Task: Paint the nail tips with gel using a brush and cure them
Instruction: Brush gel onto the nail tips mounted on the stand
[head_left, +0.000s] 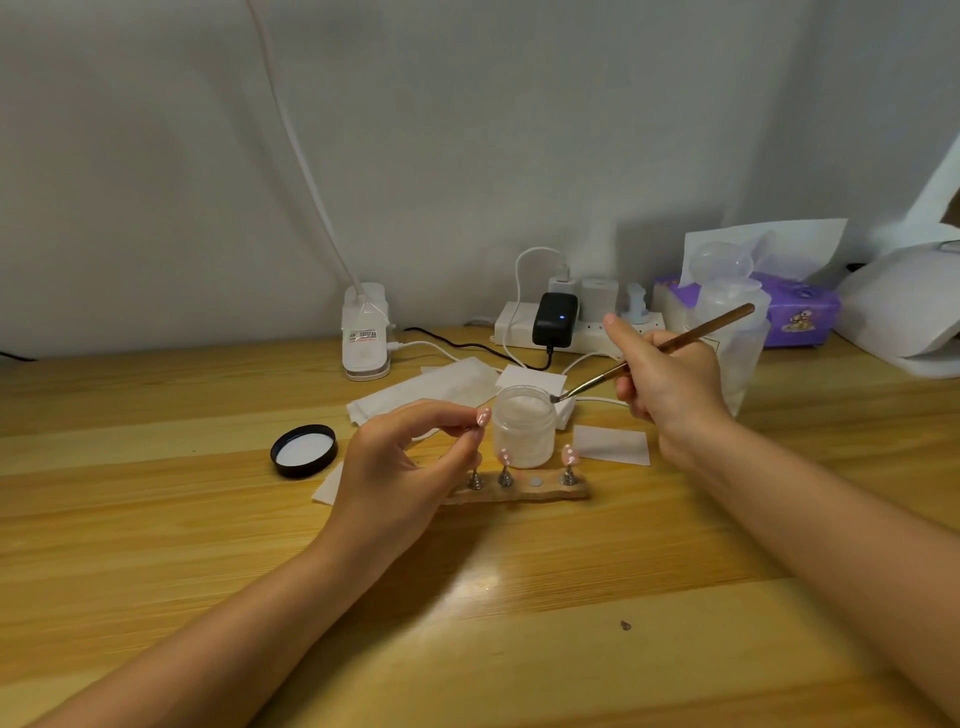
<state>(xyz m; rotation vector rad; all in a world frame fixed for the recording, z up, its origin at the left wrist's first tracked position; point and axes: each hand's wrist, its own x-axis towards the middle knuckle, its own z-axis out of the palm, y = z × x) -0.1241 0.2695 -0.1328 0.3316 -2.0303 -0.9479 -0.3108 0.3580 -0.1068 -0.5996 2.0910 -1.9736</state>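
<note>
My left hand (400, 467) pinches a small metal stand topped by a pink nail tip (483, 417), lifted above the wooden holder base (519, 491). Three stands remain on the base, and pink tips (570, 455) show on two of them. Behind the base an open clear jar (523, 426) holds whitish gel. My right hand (665, 384) grips a brown-handled brush (654, 349), whose bristle end touches the jar's right rim.
The jar's black lid (304, 450) lies inside-up at the left. White wipes (612, 445) lie around the jar. Behind are a power strip with chargers (556, 322), a clip lamp base (365, 332), a clear bottle (732, 332), a purple tissue box (800, 312) and a white curing lamp (904, 306).
</note>
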